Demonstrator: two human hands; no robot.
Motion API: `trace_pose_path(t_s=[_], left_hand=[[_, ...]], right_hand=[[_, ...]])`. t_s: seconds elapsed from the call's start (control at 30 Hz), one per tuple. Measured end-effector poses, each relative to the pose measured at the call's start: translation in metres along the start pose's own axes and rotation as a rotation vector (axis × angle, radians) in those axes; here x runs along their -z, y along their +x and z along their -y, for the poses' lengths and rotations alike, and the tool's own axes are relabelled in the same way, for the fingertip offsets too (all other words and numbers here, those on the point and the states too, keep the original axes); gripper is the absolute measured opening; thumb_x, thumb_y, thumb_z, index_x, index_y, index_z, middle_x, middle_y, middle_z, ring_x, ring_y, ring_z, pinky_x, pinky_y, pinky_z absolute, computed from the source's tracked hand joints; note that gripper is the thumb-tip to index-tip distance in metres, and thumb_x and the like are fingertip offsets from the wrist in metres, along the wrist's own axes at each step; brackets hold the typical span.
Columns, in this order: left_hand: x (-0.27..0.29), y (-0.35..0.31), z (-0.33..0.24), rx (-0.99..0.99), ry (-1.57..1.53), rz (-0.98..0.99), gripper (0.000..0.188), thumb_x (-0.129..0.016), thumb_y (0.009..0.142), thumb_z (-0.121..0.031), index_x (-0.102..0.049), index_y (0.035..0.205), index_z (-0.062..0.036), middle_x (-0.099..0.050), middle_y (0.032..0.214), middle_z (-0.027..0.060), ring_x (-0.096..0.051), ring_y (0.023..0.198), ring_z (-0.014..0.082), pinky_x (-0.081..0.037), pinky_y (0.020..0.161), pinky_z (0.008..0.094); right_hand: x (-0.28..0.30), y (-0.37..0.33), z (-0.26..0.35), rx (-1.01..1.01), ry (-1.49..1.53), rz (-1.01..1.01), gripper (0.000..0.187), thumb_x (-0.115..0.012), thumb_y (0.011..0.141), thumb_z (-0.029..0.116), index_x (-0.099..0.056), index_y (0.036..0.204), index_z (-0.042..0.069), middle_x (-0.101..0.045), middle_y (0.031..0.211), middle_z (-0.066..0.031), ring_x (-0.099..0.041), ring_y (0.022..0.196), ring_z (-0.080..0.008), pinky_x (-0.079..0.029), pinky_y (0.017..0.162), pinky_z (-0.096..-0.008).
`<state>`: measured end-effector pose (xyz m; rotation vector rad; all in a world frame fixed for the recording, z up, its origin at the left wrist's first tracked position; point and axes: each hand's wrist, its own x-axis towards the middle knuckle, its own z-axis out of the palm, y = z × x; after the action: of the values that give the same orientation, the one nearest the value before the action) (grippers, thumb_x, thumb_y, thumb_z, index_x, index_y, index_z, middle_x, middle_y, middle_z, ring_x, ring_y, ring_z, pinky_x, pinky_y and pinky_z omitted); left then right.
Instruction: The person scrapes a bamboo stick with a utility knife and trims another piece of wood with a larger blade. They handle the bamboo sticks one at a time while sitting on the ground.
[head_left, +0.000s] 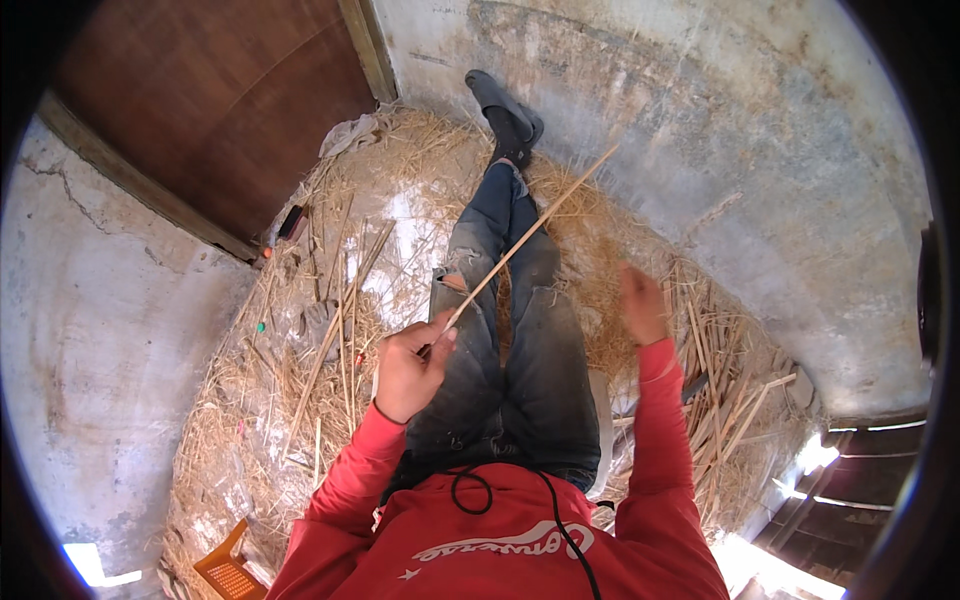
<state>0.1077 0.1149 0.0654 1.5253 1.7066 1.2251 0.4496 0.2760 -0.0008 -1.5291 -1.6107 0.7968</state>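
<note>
A long, thin pale strip of split wood or bamboo [537, 227] slants up and to the right across my legs. My left hand [412, 368] is closed in a pinch around its near end, above my left thigh. The far end reaches past my knees in front of the wall. To the right of the strip, apart from it, my right hand [642, 303] hovers beyond my right thigh. Its fingers are blurred, so I cannot make out whether they hold anything. A dark, flat piece [694, 386] shows beside my right forearm, partly hidden by the sleeve.
My legs [505, 330] stretch forward, ankles crossed near the wall [680, 110]. Wooden strips [725, 400] lie heaped on the right, with more strips [345, 320] and straw on the left. An orange plastic piece [232, 568] sits lower left. A brown door panel [220, 100] stands at the far left.
</note>
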Motion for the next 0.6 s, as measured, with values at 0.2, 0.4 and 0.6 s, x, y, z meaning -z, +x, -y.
trace_pose_path(t_s=[0.2, 0.4, 0.6], left_hand=[[-0.02, 0.007, -0.022, 0.073, 0.04, 0.088, 0.025, -0.071, 0.098, -0.008, -0.074, 0.12, 0.0033, -0.068, 0.075, 0.0094, -0.061, 0.069, 0.0084, -0.049, 0.065, 0.0265], [-0.038, 0.007, -0.025, -0.076, 0.126, -0.002, 0.019, -0.071, 0.094, -0.006, -0.075, 0.111, 0.0032, -0.066, 0.082, 0.0202, -0.063, 0.061, 0.0328, -0.049, 0.058, 0.0379], [-0.035, 0.007, -0.027, -0.152, 0.209, -0.007, 0.018, -0.068, 0.092, -0.001, -0.075, 0.109, 0.0037, -0.069, 0.088, 0.0217, -0.068, 0.072, 0.0413, -0.053, 0.063, 0.0428]], right_hand=[[-0.046, -0.076, 0.124, 0.299, -0.061, 0.225, 0.045, -0.061, 0.102, 0.044, -0.068, 0.088, 0.002, -0.064, 0.068, -0.0244, -0.065, 0.066, -0.0461, -0.047, 0.058, -0.0527], [-0.074, -0.085, 0.123, 0.359, -0.186, 0.285, 0.048, -0.06, 0.101, 0.05, -0.063, 0.08, 0.007, -0.063, 0.062, -0.023, -0.063, 0.06, -0.0469, -0.05, 0.056, -0.0571], [-0.075, -0.076, 0.114, 0.414, -0.305, 0.289, 0.05, -0.059, 0.101, 0.053, -0.065, 0.083, 0.007, -0.065, 0.063, -0.0223, -0.065, 0.06, -0.0463, -0.051, 0.056, -0.0556]])
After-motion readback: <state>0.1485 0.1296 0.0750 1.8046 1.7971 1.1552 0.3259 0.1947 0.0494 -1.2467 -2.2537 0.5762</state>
